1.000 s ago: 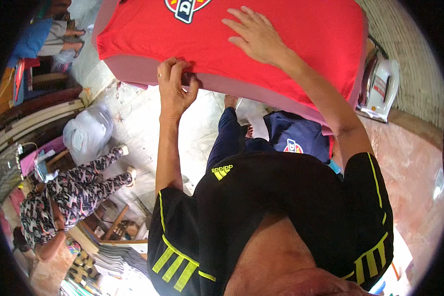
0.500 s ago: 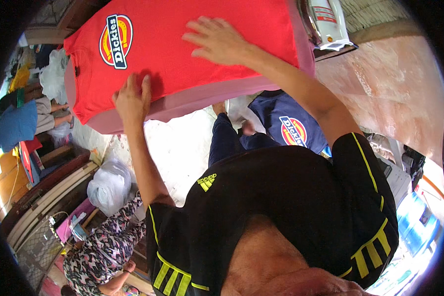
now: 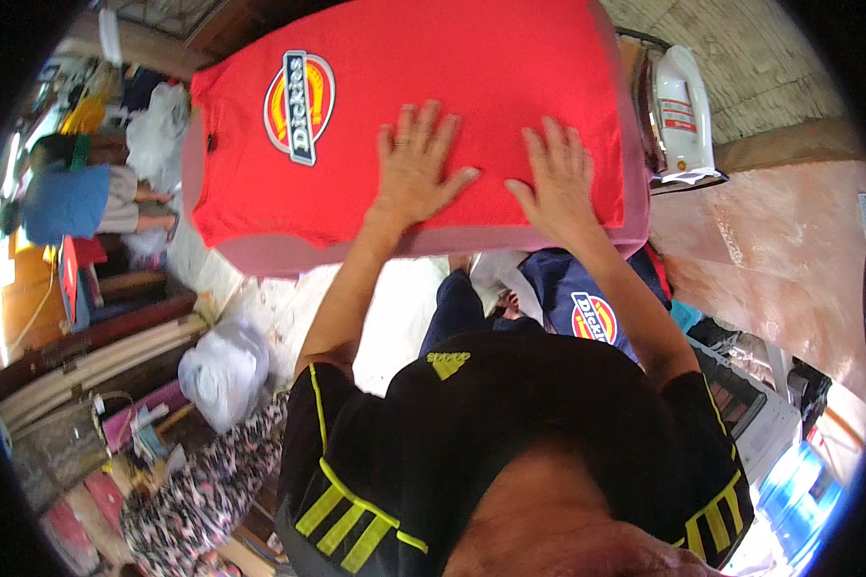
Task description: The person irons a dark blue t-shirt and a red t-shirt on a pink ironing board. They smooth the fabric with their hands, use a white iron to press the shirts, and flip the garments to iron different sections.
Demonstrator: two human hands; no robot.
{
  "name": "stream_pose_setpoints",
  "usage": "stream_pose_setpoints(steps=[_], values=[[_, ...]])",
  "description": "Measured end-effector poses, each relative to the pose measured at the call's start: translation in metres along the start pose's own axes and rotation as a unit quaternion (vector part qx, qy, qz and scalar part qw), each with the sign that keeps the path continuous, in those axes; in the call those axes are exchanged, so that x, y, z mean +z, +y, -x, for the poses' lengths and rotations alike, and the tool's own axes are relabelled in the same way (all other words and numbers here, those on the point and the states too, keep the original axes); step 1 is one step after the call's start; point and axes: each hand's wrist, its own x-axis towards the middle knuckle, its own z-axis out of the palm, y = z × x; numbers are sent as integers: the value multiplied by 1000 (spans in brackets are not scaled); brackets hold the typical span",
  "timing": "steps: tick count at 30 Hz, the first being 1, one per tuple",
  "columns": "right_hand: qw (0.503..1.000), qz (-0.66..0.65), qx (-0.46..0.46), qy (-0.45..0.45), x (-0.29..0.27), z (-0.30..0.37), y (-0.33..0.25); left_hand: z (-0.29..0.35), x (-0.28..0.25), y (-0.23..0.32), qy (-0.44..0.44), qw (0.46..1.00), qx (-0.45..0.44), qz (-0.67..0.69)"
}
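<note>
A red T-shirt (image 3: 491, 67) with a round printed logo near its collar lies spread over a padded pink ironing board (image 3: 289, 253). My left hand (image 3: 416, 173) rests flat on the middle of the shirt, fingers spread and pointing away from me. To its right, my right hand (image 3: 556, 183) also lies flat on the cloth, near the shirt's hem, with its fingers apart. Neither hand holds anything. A white iron (image 3: 681, 115) stands just past the board's right end.
A navy shirt (image 3: 573, 288) with a similar logo hangs or lies below the board's near right edge. Plastic bags (image 3: 223, 375) and stacked boards (image 3: 96, 365) are at the left. Two other people are there, one in a blue top (image 3: 65, 204), one in patterned clothes (image 3: 207, 490).
My left hand has moved right from near the collar to the shirt's middle. My right hand has shifted right and nearer to me, toward the hem. The view has shifted too.
</note>
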Motion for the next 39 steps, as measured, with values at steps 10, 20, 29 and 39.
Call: stream_pose_setpoints(steps=[10,20,29,39], values=[[991,53,-92,84,67,-250,22,-153,20,-121,12,985,-145,-95],[981,140,32,130,36,-191,101,-256,77,-22,35,994,99,-20],[982,32,186,11,-29,24,38,-223,72,95,-3,976,216,19],[967,112,109,202,-117,-23,189,-63,30,179,-153,922,343,91]])
